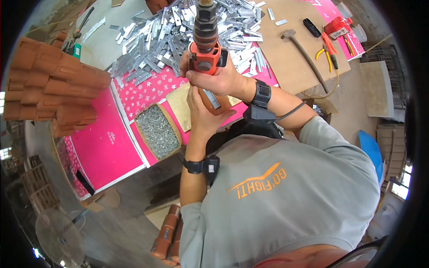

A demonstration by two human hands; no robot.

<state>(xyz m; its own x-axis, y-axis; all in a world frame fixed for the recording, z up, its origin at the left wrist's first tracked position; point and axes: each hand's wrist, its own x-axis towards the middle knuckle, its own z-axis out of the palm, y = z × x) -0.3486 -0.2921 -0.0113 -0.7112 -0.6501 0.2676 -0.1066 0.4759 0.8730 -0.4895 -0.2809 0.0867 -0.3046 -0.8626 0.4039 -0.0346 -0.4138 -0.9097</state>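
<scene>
My right hand (218, 81) wraps the orange-red power tool (206, 41); my left hand (201, 109) clasps a brown tile (223, 104) near the bench's (100, 149) front edge, where a slack hold could drop it.

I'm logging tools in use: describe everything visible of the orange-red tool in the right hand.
The orange-red tool has a plastic-looking body with a black part on its right, and a dark, stepped, metallic-looking section leading to a brass-coloured end cut off by the picture's top edge. The right hand grips it by the body; its lower end is hidden.
</scene>
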